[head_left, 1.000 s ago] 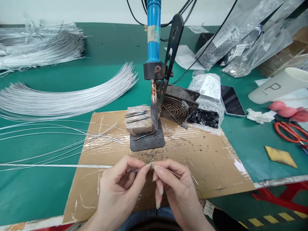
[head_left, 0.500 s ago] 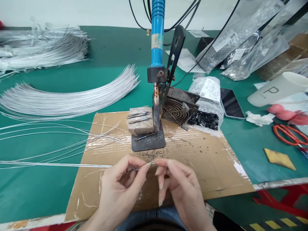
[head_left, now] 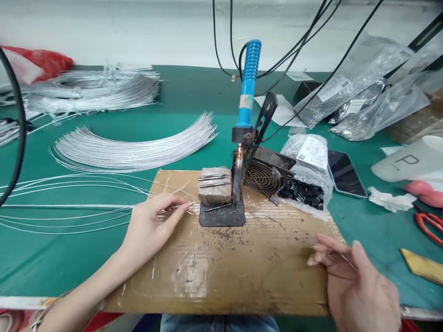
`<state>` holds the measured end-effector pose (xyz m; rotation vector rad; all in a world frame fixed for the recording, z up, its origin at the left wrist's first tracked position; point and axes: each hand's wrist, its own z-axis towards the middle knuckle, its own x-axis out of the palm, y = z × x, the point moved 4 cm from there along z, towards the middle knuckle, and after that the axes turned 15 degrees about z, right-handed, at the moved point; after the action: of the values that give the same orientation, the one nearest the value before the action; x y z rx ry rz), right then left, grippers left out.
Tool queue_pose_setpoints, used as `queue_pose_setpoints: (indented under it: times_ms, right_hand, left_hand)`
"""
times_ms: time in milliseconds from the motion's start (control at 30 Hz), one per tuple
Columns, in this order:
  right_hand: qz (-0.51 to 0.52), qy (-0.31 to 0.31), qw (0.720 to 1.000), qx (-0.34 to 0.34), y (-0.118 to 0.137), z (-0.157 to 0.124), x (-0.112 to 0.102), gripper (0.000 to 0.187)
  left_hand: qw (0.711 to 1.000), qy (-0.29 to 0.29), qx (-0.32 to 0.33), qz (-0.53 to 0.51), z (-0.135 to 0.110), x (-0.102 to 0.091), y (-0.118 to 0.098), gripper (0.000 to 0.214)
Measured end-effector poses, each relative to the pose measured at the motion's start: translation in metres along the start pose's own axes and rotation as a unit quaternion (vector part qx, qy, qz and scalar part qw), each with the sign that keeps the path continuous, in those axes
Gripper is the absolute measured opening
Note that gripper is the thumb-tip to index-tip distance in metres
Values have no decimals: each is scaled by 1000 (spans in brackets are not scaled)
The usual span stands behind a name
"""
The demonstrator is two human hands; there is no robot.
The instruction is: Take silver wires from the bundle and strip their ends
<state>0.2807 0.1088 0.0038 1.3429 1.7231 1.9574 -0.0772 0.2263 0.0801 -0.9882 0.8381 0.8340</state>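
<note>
My left hand (head_left: 155,226) pinches the end of thin white wires (head_left: 104,206) between thumb and fingertips. The wire tips poke out just past the fingers, left of the black base plate (head_left: 221,214). The wires run leftward over the green bench. Far to the right, above the cardboard's right edge, my right hand (head_left: 356,281) has loosely bent fingers, thumb apart from the index finger. I see nothing clearly held in it. Ahead stands a blue-handled soldering iron (head_left: 246,106), tip down at the plate, beside a worn block (head_left: 214,193) with thin metal rods on it.
A curved bundle of white wires (head_left: 145,150) lies behind the left hand. Right of the iron are a round-grilled fan (head_left: 261,177), a bag of black parts (head_left: 302,193) and a phone (head_left: 346,173). Red-handled scissors (head_left: 429,226) and a cup (head_left: 404,161) sit farther right. Cardboard (head_left: 249,272) covers the front.
My hands have parted. The left moved forward and left with the wires, toward the plate; the right let go near the wire ends and swung far right. The view has shifted.
</note>
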Motion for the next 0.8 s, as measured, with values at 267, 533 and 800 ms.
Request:
queue_pose_setpoints:
  times_ms: [267, 533, 800]
  right_hand:
    - [-24, 19, 1000, 7, -5, 0, -2, 39]
    - [-7, 40, 999, 5, -4, 2, -2, 50]
    - [-7, 61, 998, 2, -10, 3, 3, 56]
  left_hand:
    - [996, -32, 37, 79, 9, 13, 22, 16]
    - [997, -58, 15, 49, 4, 16, 31, 14]
    - [993, -105, -48, 18, 0, 6, 47, 23]
